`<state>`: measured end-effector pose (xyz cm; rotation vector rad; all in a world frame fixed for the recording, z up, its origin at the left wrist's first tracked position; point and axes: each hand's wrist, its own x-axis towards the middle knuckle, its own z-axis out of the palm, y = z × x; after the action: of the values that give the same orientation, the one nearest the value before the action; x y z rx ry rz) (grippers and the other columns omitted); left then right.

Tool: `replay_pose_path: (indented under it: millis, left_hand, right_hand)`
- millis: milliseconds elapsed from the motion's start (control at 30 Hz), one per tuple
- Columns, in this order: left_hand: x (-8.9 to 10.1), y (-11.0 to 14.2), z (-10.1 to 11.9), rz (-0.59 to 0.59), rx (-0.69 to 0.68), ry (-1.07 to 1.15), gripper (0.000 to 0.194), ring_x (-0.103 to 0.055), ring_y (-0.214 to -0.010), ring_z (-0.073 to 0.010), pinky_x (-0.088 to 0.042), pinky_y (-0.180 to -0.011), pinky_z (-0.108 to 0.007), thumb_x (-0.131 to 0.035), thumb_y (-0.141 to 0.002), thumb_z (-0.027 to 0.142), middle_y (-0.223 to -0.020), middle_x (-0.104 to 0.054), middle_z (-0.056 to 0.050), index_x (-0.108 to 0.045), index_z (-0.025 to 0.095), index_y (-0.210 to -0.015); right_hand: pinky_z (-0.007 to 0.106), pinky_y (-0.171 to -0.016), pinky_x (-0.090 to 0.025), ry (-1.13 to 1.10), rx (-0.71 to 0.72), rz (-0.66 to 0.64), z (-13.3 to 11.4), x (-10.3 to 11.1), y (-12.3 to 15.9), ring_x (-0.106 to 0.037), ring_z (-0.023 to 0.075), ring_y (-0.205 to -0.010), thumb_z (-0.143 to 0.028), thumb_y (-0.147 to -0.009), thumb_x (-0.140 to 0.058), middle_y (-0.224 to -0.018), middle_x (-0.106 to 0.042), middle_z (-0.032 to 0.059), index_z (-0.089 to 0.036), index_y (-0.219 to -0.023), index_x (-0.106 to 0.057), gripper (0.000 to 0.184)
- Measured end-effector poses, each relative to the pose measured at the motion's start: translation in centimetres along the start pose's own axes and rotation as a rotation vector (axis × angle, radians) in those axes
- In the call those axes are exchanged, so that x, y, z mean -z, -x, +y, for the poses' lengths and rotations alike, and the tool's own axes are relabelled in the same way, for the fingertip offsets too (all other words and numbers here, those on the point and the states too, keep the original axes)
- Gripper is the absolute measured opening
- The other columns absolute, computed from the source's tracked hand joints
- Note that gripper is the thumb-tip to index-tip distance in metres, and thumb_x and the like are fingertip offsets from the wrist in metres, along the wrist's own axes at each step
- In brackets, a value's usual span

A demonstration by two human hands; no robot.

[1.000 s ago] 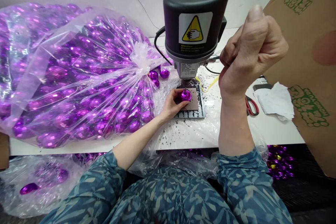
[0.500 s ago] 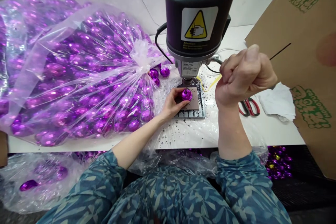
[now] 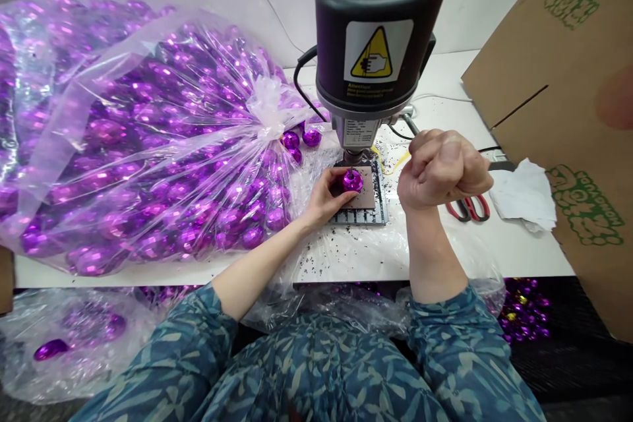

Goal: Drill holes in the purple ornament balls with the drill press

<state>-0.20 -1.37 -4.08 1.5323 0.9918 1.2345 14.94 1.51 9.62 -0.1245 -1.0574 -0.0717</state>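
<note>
1. Left hand (image 3: 324, 198) pinches a purple bauble (image 3: 352, 179) between thumb and fingers, holding it on the small brown pad (image 3: 364, 192) directly beneath the drill press (image 3: 378, 33) spindle.
2. Right hand (image 3: 442, 168) is closed in a fist around the press's thin metal lever (image 3: 409, 124); most of the lever is hidden inside the fist.
3. The bauble is small, round, glossy and metallic purple, with bright highlights.
4. The pad lies on a slotted metal base (image 3: 361, 214); dark shavings speckle the white counter (image 3: 499, 250) around it.
5. A crinkled clear plastic bag (image 3: 138, 138) full of similar baubles fills the left side.
6. Red-handled scissors (image 3: 469, 208) are partly hidden behind the right hand, beside crumpled white paper (image 3: 527, 194) and a cardboard box (image 3: 573, 119) that is cut off at the edge.
</note>
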Motion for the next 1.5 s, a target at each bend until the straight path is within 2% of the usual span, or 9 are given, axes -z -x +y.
replay_pose_path:
  millis: [167,333,467,700,833,933,1067,1267,1500]
  left_hand:
    - [0.0,0.1,0.0,-0.001,-0.019,0.012,0.057,-0.072,-0.124,-0.0276,-0.058,-0.111,-0.049,-0.090,-0.085,0.043,-0.132,-0.072,-0.014,-0.058,0.021,-0.127]
    - [0.2,-0.3,0.1,-0.023,-0.014,0.019,0.052,-0.072,-0.122,-0.0267,-0.059,-0.110,-0.050,-0.088,-0.086,0.035,-0.130,-0.071,-0.013,-0.057,0.021,-0.125]
    - [0.7,1.5,1.4,-0.022,-0.048,-0.141,0.047,-0.070,-0.120,-0.0261,-0.063,-0.103,-0.049,-0.085,-0.086,0.025,-0.132,-0.066,-0.013,-0.055,0.021,-0.121]
    - [3.3,6.2,5.7,-0.510,-0.285,-0.461,0.048,-0.065,-0.126,-0.0306,-0.060,-0.107,-0.052,-0.082,-0.092,0.040,-0.130,-0.065,-0.013,-0.061,0.023,-0.132]
    - [6.1,0.6,5.9,-0.289,-0.189,-0.757,0.019,-0.065,-0.126,-0.0296,-0.054,-0.114,-0.052,-0.058,-0.106,0.023,-0.127,-0.069,-0.014,-0.067,0.020,-0.122]
    - [8.1,-5.0,4.7,-0.032,0.051,-1.075,0.030,-0.060,-0.133,-0.0392,-0.044,-0.118,-0.061,-0.058,-0.093,0.000,-0.126,-0.069,-0.020,-0.068,0.014,-0.117]
    - [9.4,-8.0,3.4,-0.009,0.239,-1.201,0.034,-0.060,-0.131,-0.0484,-0.041,-0.114,-0.068,-0.071,-0.079,-0.001,-0.125,-0.068,-0.024,-0.070,0.013,-0.110]
    - [7.9,-4.6,4.5,0.005,-0.047,-0.561,0.040,-0.070,-0.105,-0.0254,-0.056,-0.100,-0.042,-0.073,-0.094,0.029,-0.121,-0.072,-0.010,-0.067,0.024,-0.133]
    - [5.2,-1.3,4.4,0.041,0.363,0.292,0.041,-0.076,-0.087,-0.0176,-0.065,-0.075,-0.033,-0.081,-0.093,0.040,-0.114,-0.079,-0.009,-0.065,0.023,-0.127]
  right_hand:
    - [0.019,-0.038,-0.019,-0.048,0.027,-0.020,-0.1,0.3,0.3,-0.017,0.0009,-0.036,-0.023,-0.095,-0.061,-0.046,-0.013,-0.0083,-0.017,-0.063,-0.020,0.052]
    - [0.024,-0.042,-0.015,0.085,-0.216,-0.020,-1.0,-2.2,-3.2,-0.028,0.0015,-0.038,-0.026,-0.099,-0.061,-0.045,-0.026,-0.0068,-0.018,-0.054,-0.028,0.056]
    - [0.030,-0.044,-0.017,0.148,-0.317,-0.060,-0.5,-3.9,-6.1,-0.026,0.0042,-0.037,-0.056,-0.088,-0.071,-0.043,-0.032,-0.0065,-0.021,-0.053,-0.031,0.064]
    - [0.032,-0.045,-0.019,0.160,-0.351,-0.051,-0.6,-3.9,-6.2,-0.028,0.0055,-0.040,-0.074,-0.083,-0.062,-0.045,-0.031,-0.0060,-0.023,-0.055,-0.032,0.065]
    - [0.029,-0.045,-0.019,0.089,-0.358,-0.029,-0.6,-3.9,-6.1,-0.033,0.0043,-0.039,-0.056,-0.084,-0.073,-0.045,-0.036,-0.0072,-0.021,-0.056,-0.038,0.057]
    - [0.026,-0.044,-0.017,0.151,-0.352,-0.031,-0.4,-3.9,-6.1,-0.031,0.0032,-0.038,-0.062,-0.086,-0.067,-0.046,-0.033,-0.0079,-0.021,-0.057,-0.033,0.060]
    - [0.026,-0.044,-0.019,0.241,-0.338,-0.047,-0.3,-3.8,-5.9,-0.028,0.0024,-0.039,-0.064,-0.093,-0.060,-0.046,-0.029,-0.0075,-0.023,-0.059,-0.027,0.063]
    - [0.027,-0.050,-0.025,0.266,-0.323,-0.053,-0.5,-3.6,-5.3,-0.028,0.0032,-0.043,-0.070,-0.095,-0.053,-0.049,-0.031,-0.0063,-0.022,-0.061,-0.028,0.063]
    - [0.029,-0.053,-0.030,0.405,-0.339,-0.105,0.3,-3.2,-4.9,-0.028,0.0043,-0.047,-0.076,-0.095,-0.043,-0.050,-0.029,-0.0060,-0.024,-0.065,-0.023,0.064]
